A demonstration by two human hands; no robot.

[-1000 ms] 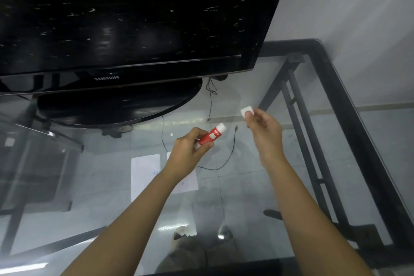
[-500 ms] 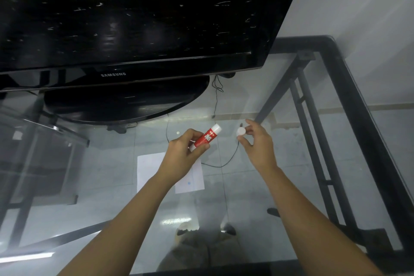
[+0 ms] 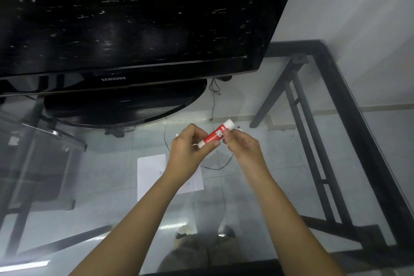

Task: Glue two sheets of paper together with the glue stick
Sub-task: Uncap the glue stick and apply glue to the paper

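Just in front of the television's round black base [image 3: 125, 107], above the glass tabletop [image 3: 280, 186], the red-and-white glue stick [image 3: 215, 134] is held tilted, its white upper end pointing up and away toward the base. The left hand [image 3: 190, 152] grips the lower white end and red barrel between thumb and fingers; the right hand [image 3: 243, 147] is closed against the upper part of the barrel, and whether it pinches the stick, a loose cap, or both cannot be told, since a small white piece shows only partly behind its fingers. Nearer the person than the base, the white paper [image 3: 152, 175] lies flat on the glass under the left forearm; whether it is one sheet or two is not clear. The likely risks, as I judge them: a small cap could slip from the fingers and roll away over the smooth glass, and the light sheets could slide on that glass when the stick is dragged across them unless one hand pins them. A thin black cable [image 3: 212, 101] trails from behind the base close to the working area and could snag a wrist.
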